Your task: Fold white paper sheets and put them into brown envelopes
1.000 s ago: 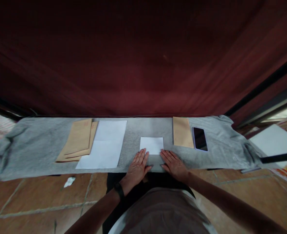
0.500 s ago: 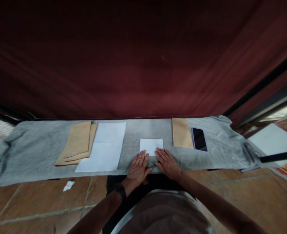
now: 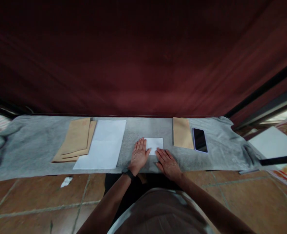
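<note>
A small white piece of paper (image 3: pixel 155 143), apparently folded, lies flat on the grey cloth. My left hand (image 3: pixel 139 154) rests palm down over its left side, fingers stretched out. At the paper's lower right corner, the fingertips of my right hand (image 3: pixel 168 162) press down, and that hand is flat and open too. To the left is a larger white sheet of paper (image 3: pixel 104 148) with a crease across its middle. Several brown envelopes (image 3: pixel 78 135) overlap its left edge. Right of my hands lies a single brown envelope (image 3: pixel 182 132), with a phone (image 3: pixel 200 140) beside it.
Grey cloth (image 3: pixel 33 146) covers the long narrow table. A dark red curtain (image 3: pixel 133 81) hangs along its back edge. A white board or sheet (image 3: pixel 275 143) and a dark bar stand at the right end. A crumpled white scrap (image 3: pixel 66 181) lies on the tiled floor.
My left hand has slid up from the paper's lower edge onto its left side. My right hand stays at the lower right corner. The view has shifted slightly.
</note>
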Demonstrator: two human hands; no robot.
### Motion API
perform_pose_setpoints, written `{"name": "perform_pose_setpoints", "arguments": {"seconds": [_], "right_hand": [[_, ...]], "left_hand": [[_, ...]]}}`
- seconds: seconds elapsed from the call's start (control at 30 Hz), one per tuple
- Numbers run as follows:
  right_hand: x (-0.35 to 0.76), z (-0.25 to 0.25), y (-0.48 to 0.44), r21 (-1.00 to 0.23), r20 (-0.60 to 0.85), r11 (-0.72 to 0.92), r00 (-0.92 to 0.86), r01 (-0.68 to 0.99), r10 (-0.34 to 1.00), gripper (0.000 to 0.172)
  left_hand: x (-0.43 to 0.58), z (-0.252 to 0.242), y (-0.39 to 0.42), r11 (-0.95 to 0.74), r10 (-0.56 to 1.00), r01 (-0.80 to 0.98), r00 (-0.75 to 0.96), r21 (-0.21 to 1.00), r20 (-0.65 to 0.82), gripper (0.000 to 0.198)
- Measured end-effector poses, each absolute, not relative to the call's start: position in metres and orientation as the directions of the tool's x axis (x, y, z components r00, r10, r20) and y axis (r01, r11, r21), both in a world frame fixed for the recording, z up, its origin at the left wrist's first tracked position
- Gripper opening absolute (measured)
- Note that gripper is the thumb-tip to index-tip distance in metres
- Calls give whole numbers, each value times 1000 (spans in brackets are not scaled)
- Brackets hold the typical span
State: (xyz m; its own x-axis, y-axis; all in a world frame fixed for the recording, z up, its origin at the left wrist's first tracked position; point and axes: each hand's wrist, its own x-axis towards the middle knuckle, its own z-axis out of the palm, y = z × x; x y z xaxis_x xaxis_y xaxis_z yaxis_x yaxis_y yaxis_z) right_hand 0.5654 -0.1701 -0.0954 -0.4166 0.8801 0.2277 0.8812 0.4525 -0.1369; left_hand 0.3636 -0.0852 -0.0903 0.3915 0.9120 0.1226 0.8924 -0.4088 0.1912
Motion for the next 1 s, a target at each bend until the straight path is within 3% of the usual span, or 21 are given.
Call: {"name": "perform_pose_setpoints", "arguments": {"seconds": [0.33, 0.7, 1.0], "right_hand": [[550, -80, -145, -241, 227, 379, -327, 893, 917, 49], [544, -96, -125, -153, 227, 178, -141, 972, 964, 51], [540, -97, -123, -135, 260, 115, -76, 984, 963, 54]], "left_hand": [[355, -91, -92, -403, 913, 898, 381, 178, 147, 65], [355, -89, -93, -412, 907, 899, 391, 146, 153, 68], [356, -89, -93, -409, 908, 902, 386, 139, 166, 69]]}}
